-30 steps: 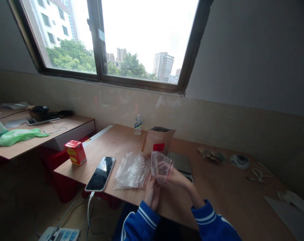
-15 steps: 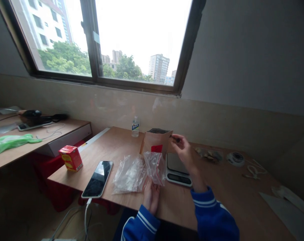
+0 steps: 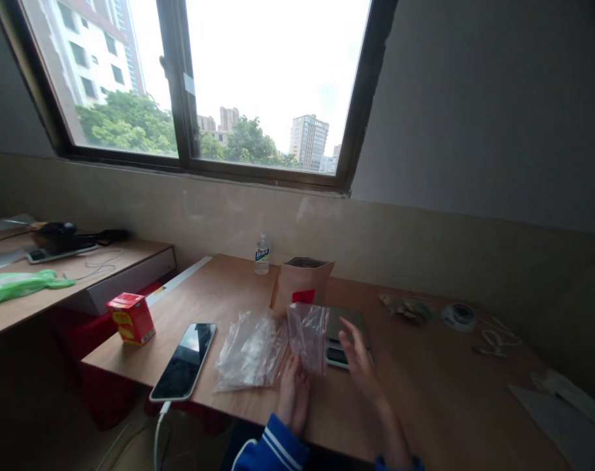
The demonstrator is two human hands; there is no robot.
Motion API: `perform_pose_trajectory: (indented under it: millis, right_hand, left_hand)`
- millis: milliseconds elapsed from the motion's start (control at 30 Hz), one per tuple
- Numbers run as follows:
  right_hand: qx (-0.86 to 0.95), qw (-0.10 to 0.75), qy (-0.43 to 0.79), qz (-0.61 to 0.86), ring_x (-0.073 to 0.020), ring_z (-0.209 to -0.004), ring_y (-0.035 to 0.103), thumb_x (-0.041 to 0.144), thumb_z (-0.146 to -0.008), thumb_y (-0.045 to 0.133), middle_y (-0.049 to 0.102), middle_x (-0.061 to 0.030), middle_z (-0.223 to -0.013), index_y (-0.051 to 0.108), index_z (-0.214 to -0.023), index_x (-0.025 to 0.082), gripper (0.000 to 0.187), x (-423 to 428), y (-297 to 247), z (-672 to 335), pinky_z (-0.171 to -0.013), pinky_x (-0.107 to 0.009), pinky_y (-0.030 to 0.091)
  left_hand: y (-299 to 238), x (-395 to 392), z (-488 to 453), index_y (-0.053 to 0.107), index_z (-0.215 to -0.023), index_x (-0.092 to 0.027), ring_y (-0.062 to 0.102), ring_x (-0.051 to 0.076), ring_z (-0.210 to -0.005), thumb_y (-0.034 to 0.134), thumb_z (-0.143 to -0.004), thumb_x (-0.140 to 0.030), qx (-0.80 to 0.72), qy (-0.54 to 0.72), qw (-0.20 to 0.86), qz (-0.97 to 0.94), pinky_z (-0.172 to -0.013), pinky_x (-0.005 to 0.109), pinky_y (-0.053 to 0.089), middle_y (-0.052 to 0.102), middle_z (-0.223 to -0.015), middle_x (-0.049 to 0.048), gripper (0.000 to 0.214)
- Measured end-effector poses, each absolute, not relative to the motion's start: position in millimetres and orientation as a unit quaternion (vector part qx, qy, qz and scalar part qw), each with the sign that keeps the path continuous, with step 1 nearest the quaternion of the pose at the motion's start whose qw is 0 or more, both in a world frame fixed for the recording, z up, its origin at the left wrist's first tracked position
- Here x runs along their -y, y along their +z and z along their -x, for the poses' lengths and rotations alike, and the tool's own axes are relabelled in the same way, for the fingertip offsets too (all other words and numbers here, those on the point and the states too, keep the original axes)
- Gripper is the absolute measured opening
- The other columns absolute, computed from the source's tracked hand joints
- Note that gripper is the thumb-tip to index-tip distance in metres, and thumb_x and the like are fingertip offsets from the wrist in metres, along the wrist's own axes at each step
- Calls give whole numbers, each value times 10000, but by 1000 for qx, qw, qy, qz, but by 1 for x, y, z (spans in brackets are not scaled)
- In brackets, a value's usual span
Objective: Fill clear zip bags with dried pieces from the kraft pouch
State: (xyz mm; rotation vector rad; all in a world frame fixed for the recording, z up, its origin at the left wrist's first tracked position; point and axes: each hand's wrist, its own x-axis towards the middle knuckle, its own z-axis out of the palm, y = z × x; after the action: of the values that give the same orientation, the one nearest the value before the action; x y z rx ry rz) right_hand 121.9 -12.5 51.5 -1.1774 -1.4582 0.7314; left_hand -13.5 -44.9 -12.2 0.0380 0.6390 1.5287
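Observation:
My left hand (image 3: 294,389) is closed on the lower edge of a clear zip bag (image 3: 307,333) with a red seal strip, held up over the table. To its right, my right hand (image 3: 360,360) is raised with fingers apart and nothing visible in it, in front of a kitchen scale (image 3: 349,320) and partly hiding it. A brown paper pouch (image 3: 305,282) with a red label stands with its top open behind the held bag. More clear zip bags (image 3: 251,353) lie in a pile left of my left hand.
A phone (image 3: 187,360) with a white cable and a red box (image 3: 131,317) are on the left side of the table. A plastic bottle (image 3: 262,255) stands near the wall. A small plastic bag (image 3: 406,307), a round white object (image 3: 458,317) and white cord (image 3: 501,339) lie right.
My right hand has come down and back from beside the pouch's top; the small dark piece it held no longer shows. The held bag has turned, its red strip now upright at the right.

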Motion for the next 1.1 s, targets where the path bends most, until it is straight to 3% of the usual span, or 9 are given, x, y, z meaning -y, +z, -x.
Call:
perform_pose_trajectory:
  millis: [133,300,367,467,600,800,900,1000,1100]
  right_hand:
    - [549,525,435,483,-288,-1230,479,684,-757,512,535,-133,-1292,418,-1310,225,724,38,22,-113,-980,-425,428]
    - [459,611,350,542,-296,-1293,395,618,-694,630,363,-133,-1434,347,-1343,239,802,42,30,-111,-978,-424,440]
    - [434,622,369,536,-292,-1232,470,587,-703,644,427,-140,-1390,376,-1316,225,761,49,33,-120,-902,-401,494]
    - [427,596,470,491,-286,-983,637,593,-747,598,651,-128,-1104,550,-1104,183,546,62,35,-139,-704,-360,551]
    - [378,641,425,516,-248,-704,657,629,-727,601,702,-91,-799,603,-923,166,502,72,40,-155,-546,-318,519]
    - [415,632,404,514,-172,-547,561,633,-764,557,656,-43,-719,590,-933,184,481,72,46,-146,-484,-275,474]
    - [452,602,407,517,-159,-482,520,666,-771,511,635,-38,-678,590,-915,190,503,72,47,-129,-435,-270,437]
    - [479,579,404,523,-142,-431,483,669,-765,514,576,-12,-591,594,-875,194,494,72,44,-113,-387,-254,395]
    - [478,550,443,522,-94,-317,369,680,-739,538,459,51,-493,575,-852,197,498,71,39,-111,-286,-216,268]
  left_hand:
    - [-5,52,13,624,-923,-200,639,151,-907,753,-692,-223,-279,670,682,-95,-796,261,481,672,-1027,51,266]
    - [13,69,9,643,-871,-152,642,162,-822,808,-620,-291,-255,603,723,-220,-711,256,493,676,-989,88,331]
    - [16,74,5,657,-907,-134,642,163,-785,802,-629,-308,-247,570,742,-253,-694,262,498,677,-977,108,359]
    - [16,78,0,667,-886,-125,639,165,-719,791,-641,-310,-250,537,754,-285,-658,268,494,682,-873,99,331]
    - [25,79,6,670,-752,-129,630,166,-721,792,-628,-234,-307,535,697,-366,-655,250,466,695,-791,87,204]
    - [43,81,25,705,-848,-145,630,190,-838,753,-667,-258,-331,503,681,-417,-698,241,479,689,-896,92,219]
    - [40,82,23,690,-872,-146,633,174,-688,746,-666,-334,-374,522,662,-387,-556,240,483,662,-793,69,284]
    - [40,80,27,639,-778,-144,544,112,-460,781,-595,-392,-434,572,584,-379,-377,193,384,574,-597,-3,340]
    - [51,81,52,597,-749,-151,474,80,-396,775,-559,-462,-486,619,494,-369,-319,176,344,521,-550,-39,406]
